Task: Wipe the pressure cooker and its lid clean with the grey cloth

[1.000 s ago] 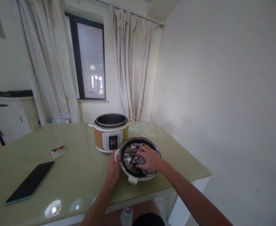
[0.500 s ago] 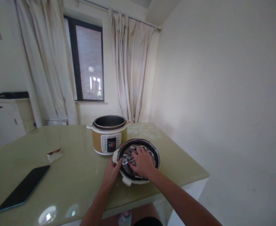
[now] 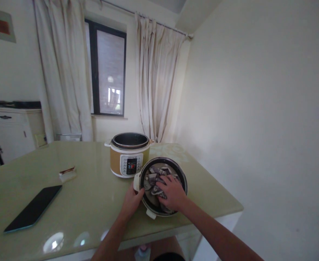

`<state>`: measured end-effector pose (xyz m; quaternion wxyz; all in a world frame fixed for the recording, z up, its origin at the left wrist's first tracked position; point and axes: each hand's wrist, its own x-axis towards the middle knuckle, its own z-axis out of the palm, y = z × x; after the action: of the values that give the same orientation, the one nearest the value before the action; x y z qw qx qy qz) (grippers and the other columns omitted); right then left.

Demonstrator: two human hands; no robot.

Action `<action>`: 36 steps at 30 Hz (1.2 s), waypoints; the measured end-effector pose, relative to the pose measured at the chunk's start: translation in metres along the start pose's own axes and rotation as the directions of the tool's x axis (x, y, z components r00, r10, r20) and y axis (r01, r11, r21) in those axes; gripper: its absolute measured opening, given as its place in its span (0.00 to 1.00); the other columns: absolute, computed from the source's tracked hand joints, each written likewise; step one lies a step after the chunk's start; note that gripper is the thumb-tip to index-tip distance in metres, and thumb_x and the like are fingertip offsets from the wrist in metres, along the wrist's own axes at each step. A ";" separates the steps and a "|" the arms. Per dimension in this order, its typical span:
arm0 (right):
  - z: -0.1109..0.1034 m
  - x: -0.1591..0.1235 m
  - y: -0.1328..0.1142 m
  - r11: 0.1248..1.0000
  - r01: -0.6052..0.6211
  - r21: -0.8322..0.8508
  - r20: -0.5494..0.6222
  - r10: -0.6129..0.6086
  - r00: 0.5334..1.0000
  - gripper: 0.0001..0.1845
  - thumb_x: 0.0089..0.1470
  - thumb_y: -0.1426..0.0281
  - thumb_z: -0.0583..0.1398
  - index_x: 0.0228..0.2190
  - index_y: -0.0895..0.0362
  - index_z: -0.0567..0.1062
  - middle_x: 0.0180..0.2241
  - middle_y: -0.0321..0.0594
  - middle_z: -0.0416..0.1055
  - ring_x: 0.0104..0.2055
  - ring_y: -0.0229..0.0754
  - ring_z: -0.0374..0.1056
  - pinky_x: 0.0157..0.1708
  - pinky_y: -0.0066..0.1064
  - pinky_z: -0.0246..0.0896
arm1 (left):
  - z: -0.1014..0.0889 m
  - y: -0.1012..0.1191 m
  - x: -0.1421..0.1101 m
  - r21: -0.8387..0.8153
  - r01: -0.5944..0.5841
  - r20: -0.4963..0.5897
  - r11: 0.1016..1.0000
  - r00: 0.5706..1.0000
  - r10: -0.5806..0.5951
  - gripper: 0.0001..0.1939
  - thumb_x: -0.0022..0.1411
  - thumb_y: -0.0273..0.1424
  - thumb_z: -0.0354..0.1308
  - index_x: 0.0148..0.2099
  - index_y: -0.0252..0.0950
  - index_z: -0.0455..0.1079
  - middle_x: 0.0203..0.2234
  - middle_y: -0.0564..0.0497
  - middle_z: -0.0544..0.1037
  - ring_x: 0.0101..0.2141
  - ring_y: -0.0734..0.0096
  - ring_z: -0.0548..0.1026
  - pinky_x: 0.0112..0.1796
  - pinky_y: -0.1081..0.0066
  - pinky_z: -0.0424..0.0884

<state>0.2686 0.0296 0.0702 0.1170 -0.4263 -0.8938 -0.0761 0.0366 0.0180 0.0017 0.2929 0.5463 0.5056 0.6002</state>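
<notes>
Left hand (image 3: 132,201) holding lid (image 3: 163,162), right hand (image 3: 173,192) on cloth (image 3: 154,178) — cooker (image 3: 129,161) behind

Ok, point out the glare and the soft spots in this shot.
Head view: bright round glare on the glossy tabletop, lower left; head view: pale reflections low in the window; head view: the lettering on the cooker too soft to read, and fine detail lost in the patterned cloth by the right hand.
</notes>
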 end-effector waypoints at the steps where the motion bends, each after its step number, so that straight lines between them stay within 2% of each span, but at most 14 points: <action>1: -0.003 0.005 0.005 0.997 -0.072 -0.023 -0.022 0.071 0.997 0.31 0.59 0.51 0.63 0.61 0.47 0.74 0.66 0.46 0.65 0.65 0.61 0.58 0.61 0.52 0.57 | 0.001 -0.001 0.000 0.003 -0.009 0.001 1.000 1.000 0.009 0.29 0.58 0.36 0.58 0.60 0.33 0.74 0.54 0.41 0.82 0.56 0.52 0.78 0.60 0.52 0.71; 3: -0.008 0.019 0.011 0.978 -0.203 -0.054 -0.073 0.199 0.977 0.29 0.61 0.53 0.61 0.60 0.48 0.75 0.65 0.49 0.66 0.64 0.61 0.59 0.59 0.49 0.60 | 0.003 -0.002 0.000 0.002 -0.032 0.009 1.000 0.999 0.032 0.30 0.58 0.35 0.58 0.62 0.33 0.73 0.56 0.41 0.81 0.57 0.52 0.77 0.61 0.53 0.70; 5: -0.009 0.037 0.011 0.966 -0.252 -0.055 -0.110 0.245 0.963 0.28 0.62 0.53 0.60 0.59 0.49 0.75 0.63 0.50 0.68 0.63 0.60 0.60 0.57 0.48 0.61 | 0.005 -0.005 0.001 -0.004 -0.048 0.012 0.999 0.999 0.048 0.31 0.58 0.34 0.59 0.63 0.34 0.71 0.57 0.41 0.80 0.58 0.53 0.76 0.61 0.53 0.70; 7: -0.008 0.054 0.002 0.982 -0.183 -0.039 -0.123 0.177 0.977 0.28 0.62 0.52 0.60 0.59 0.49 0.75 0.61 0.50 0.69 0.63 0.60 0.60 0.58 0.48 0.60 | 0.006 -0.008 0.002 -0.005 -0.057 0.013 0.998 0.998 0.057 0.31 0.57 0.34 0.59 0.63 0.33 0.71 0.56 0.41 0.80 0.58 0.52 0.76 0.61 0.53 0.70; 10: -0.005 0.074 -0.014 1.000 0.005 -0.018 -0.121 -0.007 0.993 0.30 0.62 0.51 0.60 0.59 0.52 0.74 0.58 0.50 0.71 0.62 0.59 0.60 0.61 0.49 0.59 | 0.003 -0.011 0.002 0.022 -0.064 0.001 0.998 0.998 0.064 0.31 0.57 0.32 0.58 0.63 0.33 0.72 0.55 0.41 0.80 0.57 0.52 0.76 0.61 0.53 0.70; 12: -0.006 0.081 -0.017 0.998 0.056 -0.020 -0.116 -0.058 0.992 0.30 0.62 0.50 0.60 0.58 0.53 0.75 0.58 0.50 0.71 0.62 0.58 0.60 0.62 0.49 0.58 | 0.001 -0.011 0.001 0.048 -0.066 -0.024 0.997 0.997 0.067 0.31 0.57 0.32 0.58 0.63 0.33 0.71 0.56 0.41 0.80 0.58 0.52 0.76 0.61 0.53 0.70; 16: -0.014 0.072 0.000 0.989 -0.138 -0.044 -0.108 0.133 0.985 0.25 0.63 0.53 0.59 0.55 0.52 0.77 0.60 0.50 0.69 0.63 0.58 0.59 0.59 0.47 0.62 | 0.001 -0.007 -0.001 0.082 -0.049 -0.070 0.995 0.996 0.055 0.30 0.59 0.33 0.58 0.63 0.33 0.71 0.55 0.41 0.80 0.57 0.52 0.76 0.60 0.53 0.70; 18: -0.015 0.059 0.009 0.966 -0.255 -0.053 -0.100 0.249 0.963 0.25 0.63 0.53 0.58 0.55 0.52 0.77 0.60 0.52 0.68 0.63 0.60 0.59 0.55 0.46 0.65 | 0.004 -0.006 0.000 0.083 -0.041 -0.080 0.996 0.996 0.048 0.30 0.59 0.33 0.58 0.63 0.33 0.71 0.54 0.40 0.81 0.55 0.52 0.77 0.58 0.53 0.72; 20: -0.013 0.042 0.012 0.953 -0.297 -0.060 -0.081 0.292 0.953 0.25 0.63 0.52 0.58 0.53 0.53 0.77 0.59 0.54 0.69 0.62 0.61 0.61 0.52 0.46 0.66 | 0.006 -0.004 0.000 0.077 -0.040 -0.086 0.996 0.995 0.047 0.29 0.59 0.34 0.58 0.62 0.32 0.71 0.53 0.40 0.81 0.54 0.52 0.78 0.57 0.53 0.72; 22: -0.009 0.026 0.009 0.965 -0.257 -0.057 -0.050 0.255 0.966 0.24 0.62 0.52 0.59 0.52 0.54 0.78 0.57 0.54 0.70 0.60 0.60 0.63 0.54 0.47 0.65 | 0.007 -0.003 0.001 0.082 -0.043 -0.096 0.996 0.994 0.051 0.28 0.59 0.35 0.59 0.61 0.32 0.73 0.52 0.40 0.82 0.54 0.51 0.78 0.58 0.52 0.72; 27: -0.003 0.004 -0.007 1.000 -0.020 0.010 0.034 0.020 0.999 0.24 0.59 0.50 0.63 0.50 0.51 0.78 0.58 0.49 0.71 0.63 0.59 0.61 0.59 0.51 0.60 | 0.006 0.001 0.001 0.070 -0.054 -0.082 0.996 0.995 0.059 0.26 0.60 0.36 0.59 0.59 0.34 0.73 0.51 0.41 0.82 0.53 0.52 0.79 0.57 0.52 0.72; 32: -0.002 0.015 -0.012 0.994 0.104 -0.024 -0.003 -0.104 0.995 0.24 0.57 0.56 0.65 0.52 0.51 0.77 0.74 0.43 0.51 0.72 0.62 0.48 0.64 0.58 0.53 | 0.004 -0.001 0.000 0.054 -0.033 -0.079 0.998 0.996 0.037 0.28 0.59 0.36 0.59 0.60 0.34 0.72 0.52 0.41 0.82 0.53 0.52 0.78 0.58 0.52 0.72; 34: -0.002 0.025 -0.013 0.986 0.164 -0.038 -0.001 -0.164 0.986 0.24 0.59 0.60 0.64 0.56 0.51 0.75 0.75 0.41 0.52 0.71 0.59 0.49 0.65 0.57 0.52 | 0.003 -0.002 -0.001 0.070 -0.028 -0.079 0.997 0.996 0.033 0.28 0.59 0.36 0.59 0.61 0.33 0.72 0.51 0.41 0.82 0.52 0.53 0.79 0.56 0.53 0.73; 36: -0.003 0.036 -0.011 0.987 0.153 -0.038 0.003 -0.153 0.988 0.27 0.61 0.63 0.62 0.61 0.48 0.71 0.72 0.41 0.58 0.67 0.57 0.56 0.63 0.56 0.54 | 0.003 -0.002 -0.002 0.091 -0.024 -0.089 0.996 0.995 0.032 0.28 0.59 0.35 0.58 0.61 0.33 0.72 0.51 0.42 0.82 0.51 0.54 0.79 0.55 0.54 0.74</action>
<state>0.2391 0.0489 0.0821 0.1026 -0.3584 -0.9223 -0.1018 0.0394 0.0171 -0.0009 0.2361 0.5382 0.5372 0.6050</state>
